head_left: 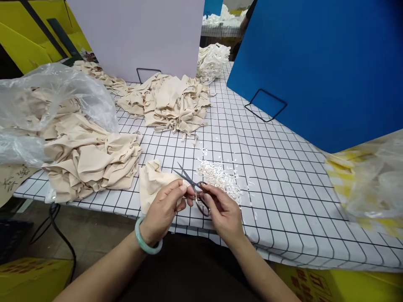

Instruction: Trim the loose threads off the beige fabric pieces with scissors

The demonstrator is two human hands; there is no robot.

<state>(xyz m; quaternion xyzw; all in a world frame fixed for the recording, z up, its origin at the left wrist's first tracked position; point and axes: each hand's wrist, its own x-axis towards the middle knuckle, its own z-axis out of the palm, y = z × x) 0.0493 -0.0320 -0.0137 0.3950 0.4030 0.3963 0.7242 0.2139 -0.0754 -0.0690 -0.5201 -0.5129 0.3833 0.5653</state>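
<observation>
Near the table's front edge, my left hand (pixel 166 201) pinches a corner of a beige fabric piece (pixel 153 182) between thumb and fingers. A pale green bangle (pixel 145 240) circles that wrist. My right hand (pixel 223 209) grips a pair of scissors (pixel 195 184) by its handles. The scissor blades are apart and point up and left, beside the pinched corner and my left fingertips. Just beyond my right hand lies a scatter of small white and cream clippings (pixel 217 174). The exact spot where blades and fabric meet is partly hidden by my fingers.
A beige fabric pile (pixel 94 161) spills from a clear plastic bag (pixel 56 92) at left. Another beige heap (pixel 176 100) sits farther back. A lilac panel (pixel 145 33) and a blue panel (pixel 315 63) rise from the checked table (pixel 283 188). White bundled material (pixel 212 61) lies between them.
</observation>
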